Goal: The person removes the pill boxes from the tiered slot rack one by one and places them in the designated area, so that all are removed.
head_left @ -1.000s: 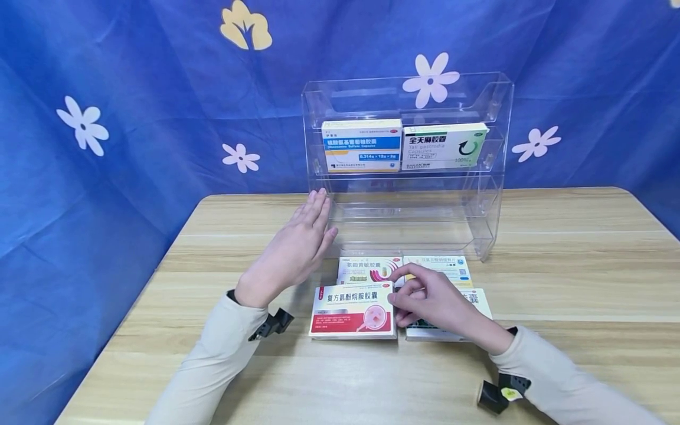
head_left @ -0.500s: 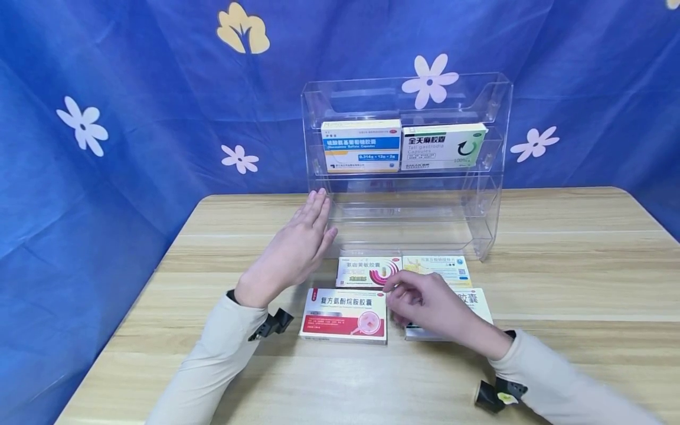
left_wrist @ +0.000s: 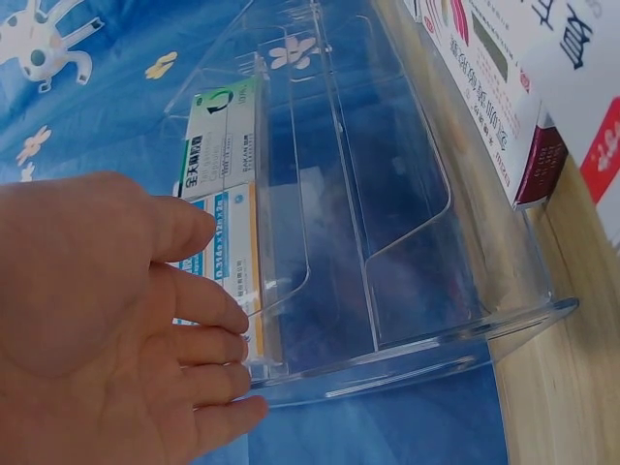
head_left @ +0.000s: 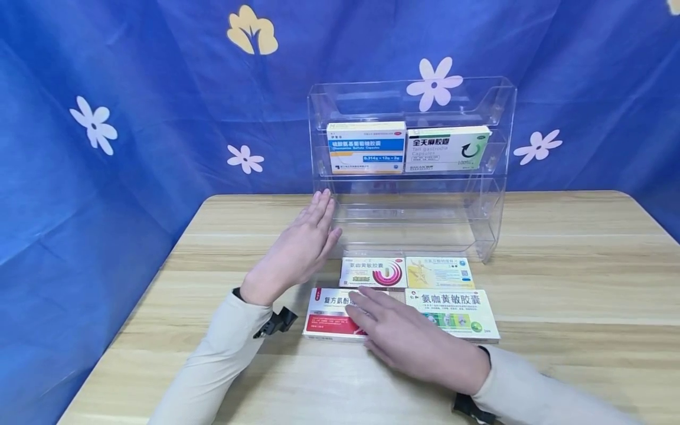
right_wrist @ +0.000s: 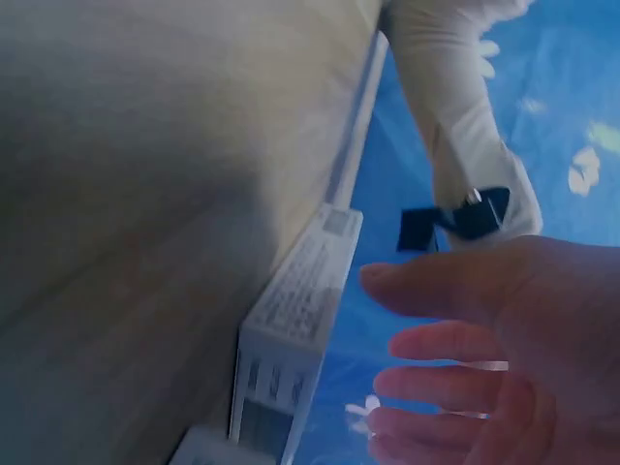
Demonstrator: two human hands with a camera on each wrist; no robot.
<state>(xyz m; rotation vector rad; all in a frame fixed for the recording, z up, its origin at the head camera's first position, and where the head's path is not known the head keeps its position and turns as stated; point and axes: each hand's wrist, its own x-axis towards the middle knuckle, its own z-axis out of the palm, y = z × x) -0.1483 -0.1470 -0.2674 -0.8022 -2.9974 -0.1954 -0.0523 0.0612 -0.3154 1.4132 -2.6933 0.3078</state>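
Observation:
In the head view my left hand point(head_left: 294, 251) has its fingers straight, with the fingertips at the left side of a clear acrylic display rack point(head_left: 366, 216). The left wrist view shows the palm of that hand point(left_wrist: 107, 310) and nothing held. My right hand point(head_left: 411, 336), fingers extended, is over a red-and-white medicine box point(head_left: 325, 324) and hides its right part. Beside that box lies a white-and-green capsule box point(head_left: 457, 316). Behind them are a white box with a pink swirl point(head_left: 366, 274) and a white-and-yellow box point(head_left: 441, 274). The right wrist view shows a box edge near the right hand point(right_wrist: 523, 358).
On the rack's upper tier stand a blue-and-white medicine box point(head_left: 366, 154) and a white-and-green one point(head_left: 446, 150), side by side. A wooden table point(head_left: 574, 283) carries everything. Behind it hangs a blue curtain point(head_left: 159, 118) with flower prints.
The red-and-white box has shifted slightly left and nearer, and my right hand has let go of it. That hand then moved left over the box, its fingers straightening. The left hand stays at the rack.

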